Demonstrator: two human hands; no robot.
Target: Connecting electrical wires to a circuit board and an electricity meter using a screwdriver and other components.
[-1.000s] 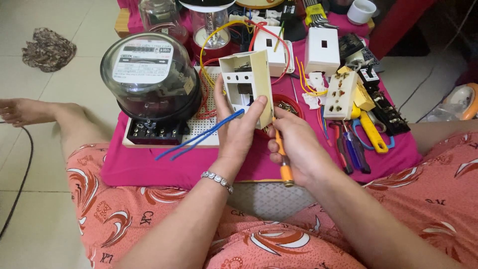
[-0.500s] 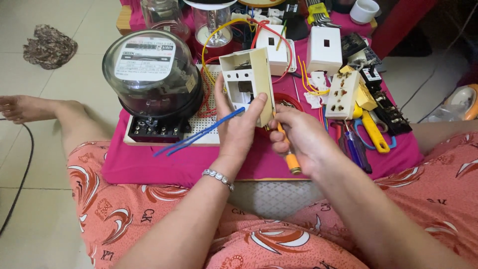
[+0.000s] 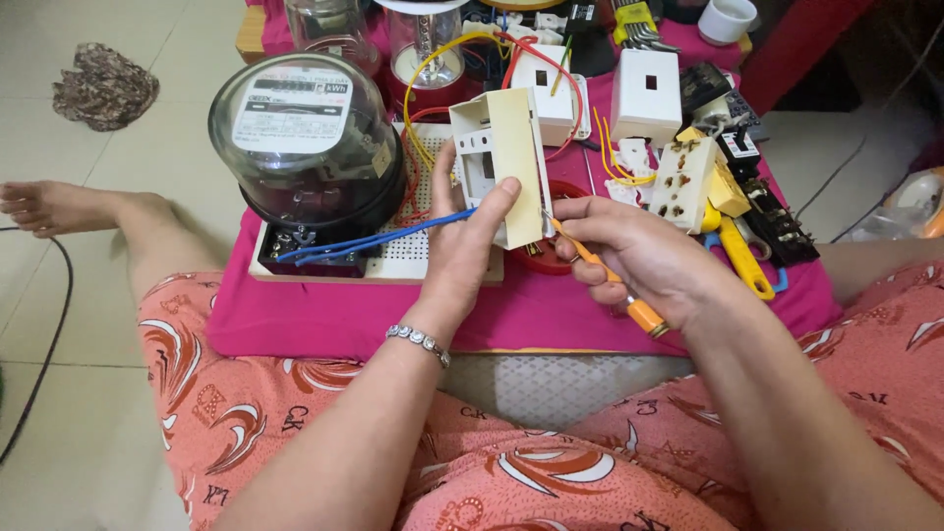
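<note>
Pink cloth (image 3: pixel 324 320) under meter board (image 3: pixel 433 258), sockets (image 3: pixel 683 182)

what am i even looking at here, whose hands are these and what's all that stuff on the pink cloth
The camera sits on a person's head, looking down at their own lap and hands. The left hand holds up a cream plastic switch box with blue wires trailing from it. The right hand holds an orange screwdriver, its tip at the box's edge. On the pink cloth lie a round glass-domed electricity meter on a white board, white sockets, yellow and red wires and yellow-handled pliers.
</note>
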